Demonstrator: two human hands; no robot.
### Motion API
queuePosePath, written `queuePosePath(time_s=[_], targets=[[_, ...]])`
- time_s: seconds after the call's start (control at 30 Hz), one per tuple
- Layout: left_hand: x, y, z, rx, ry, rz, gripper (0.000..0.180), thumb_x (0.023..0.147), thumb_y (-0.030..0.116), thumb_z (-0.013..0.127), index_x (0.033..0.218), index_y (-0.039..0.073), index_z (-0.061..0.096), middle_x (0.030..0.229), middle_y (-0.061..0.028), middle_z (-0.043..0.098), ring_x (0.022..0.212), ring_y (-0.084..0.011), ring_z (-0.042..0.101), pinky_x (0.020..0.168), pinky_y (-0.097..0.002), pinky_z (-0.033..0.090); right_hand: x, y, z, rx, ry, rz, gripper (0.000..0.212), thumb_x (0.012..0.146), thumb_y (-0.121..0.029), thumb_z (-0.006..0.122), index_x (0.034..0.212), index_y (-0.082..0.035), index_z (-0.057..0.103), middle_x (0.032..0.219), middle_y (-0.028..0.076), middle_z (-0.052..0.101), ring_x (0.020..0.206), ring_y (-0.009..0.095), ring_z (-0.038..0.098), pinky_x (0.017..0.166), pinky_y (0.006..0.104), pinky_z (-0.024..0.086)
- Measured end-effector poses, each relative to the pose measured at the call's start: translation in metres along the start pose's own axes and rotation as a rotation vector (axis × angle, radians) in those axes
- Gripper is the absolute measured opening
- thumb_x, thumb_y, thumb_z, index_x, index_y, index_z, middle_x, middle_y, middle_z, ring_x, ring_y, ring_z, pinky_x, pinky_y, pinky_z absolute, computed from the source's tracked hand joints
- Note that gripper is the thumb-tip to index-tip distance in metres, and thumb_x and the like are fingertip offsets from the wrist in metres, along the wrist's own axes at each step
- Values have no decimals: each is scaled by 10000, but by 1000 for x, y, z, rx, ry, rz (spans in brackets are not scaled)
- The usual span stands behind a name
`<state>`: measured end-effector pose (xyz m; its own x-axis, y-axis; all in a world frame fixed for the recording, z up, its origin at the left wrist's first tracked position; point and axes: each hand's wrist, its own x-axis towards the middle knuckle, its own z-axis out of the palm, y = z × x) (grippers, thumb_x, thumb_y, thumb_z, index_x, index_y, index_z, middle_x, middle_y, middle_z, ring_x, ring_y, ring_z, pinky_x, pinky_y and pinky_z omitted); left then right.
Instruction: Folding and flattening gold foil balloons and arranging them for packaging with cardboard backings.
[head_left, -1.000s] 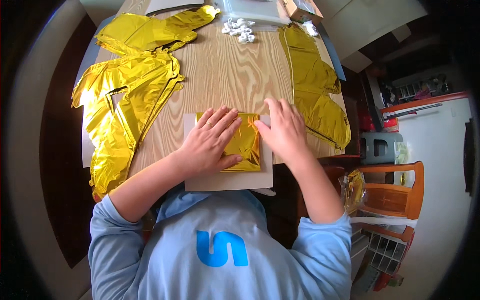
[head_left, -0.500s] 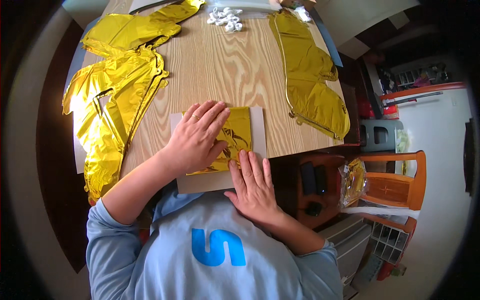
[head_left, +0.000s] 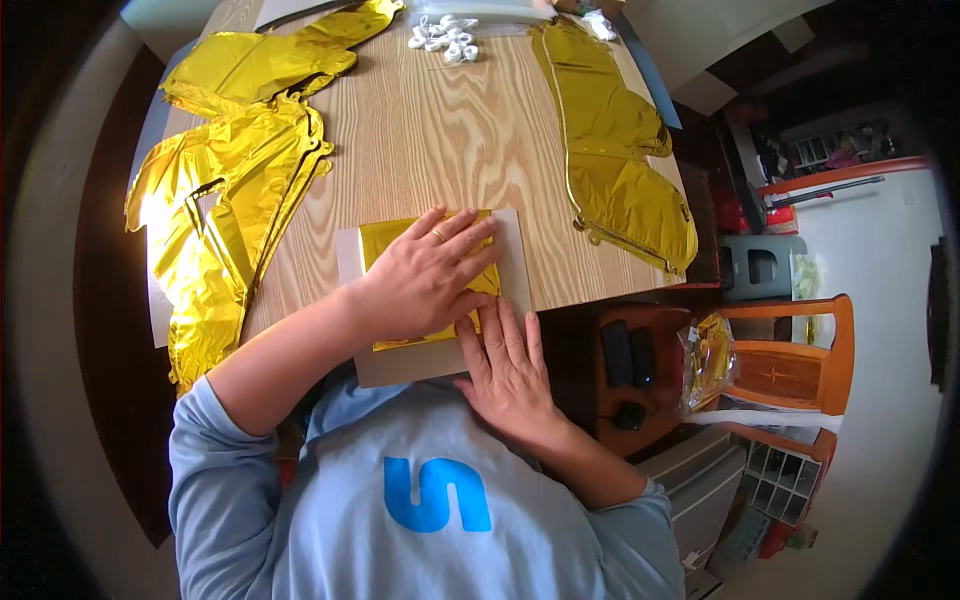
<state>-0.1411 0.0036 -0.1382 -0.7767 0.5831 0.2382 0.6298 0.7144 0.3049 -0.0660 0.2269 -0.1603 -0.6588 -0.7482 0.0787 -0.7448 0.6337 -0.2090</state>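
A folded gold foil balloon [head_left: 380,242] lies as a flat rectangle on a pale grey card [head_left: 430,370] at the table's near edge. Spread flat across the foil is my left hand [head_left: 430,270], a ring on one finger, its fingertips near the far right corner. My right hand [head_left: 510,370] rests with straight fingers on the near right corner of the foil and card. The hands touch or nearly touch at the left thumb. Neither hand grasps anything. Much of the foil is hidden beneath them.
Flat gold foil balloons lie on the wooden table [head_left: 430,130]: one at left [head_left: 230,190], one at far left [head_left: 260,65], one at right [head_left: 610,140]. Small white rolls [head_left: 450,40] sit at the back. A wooden chair [head_left: 835,350] beside the table bears a clear packet [head_left: 710,360].
My left hand has slid to the right across the foil, uncovering its left side. The right hand has stayed almost still.
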Motion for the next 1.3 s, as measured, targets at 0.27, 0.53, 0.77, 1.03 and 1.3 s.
queuePosePath(time_s=[0.27,0.53,0.77,1.03,1.3], targets=[[-12,-25,-2,59,-53,-33,730,1004,437,538,1563,4,354,1623,-201,349,1520,-356,306,1242,-509,209,0,2,0,-35,22,-33,981,793,-346,797,1611,-149,292,1614,323,252,1505,468,259,1215,632,180],[-20,-31,-4,124,-53,-30,759,1022,488,492,1583,9,314,1632,-197,333,1530,-349,288,1245,-513,191,2,-2,-19,197,77,9,800,832,-347,803,1524,-152,452,1614,301,255,1505,474,250,1190,656,195],[-20,-29,-3,146,-52,-40,754,1028,488,482,1579,1,315,1617,-202,356,1519,-351,307,1240,-514,200,-18,22,-18,876,401,735,320,909,-224,784,1035,-8,585,946,89,625,863,200,622,776,343,521],[-20,-30,-4,127,-34,-20,767,1023,493,491,1574,-10,314,1616,-203,356,1516,-349,313,1239,-516,205,10,27,-6,1720,72,964,330,930,-295,763,1098,-21,690,951,35,716,806,103,670,650,257,554],[-14,-33,-15,-245,77,-226,587,933,293,675,1441,50,510,1452,-187,534,1329,-352,522,1128,-454,396,14,15,-1,1555,278,862,167,949,-135,740,1034,8,727,954,34,730,814,73,641,753,258,530]])
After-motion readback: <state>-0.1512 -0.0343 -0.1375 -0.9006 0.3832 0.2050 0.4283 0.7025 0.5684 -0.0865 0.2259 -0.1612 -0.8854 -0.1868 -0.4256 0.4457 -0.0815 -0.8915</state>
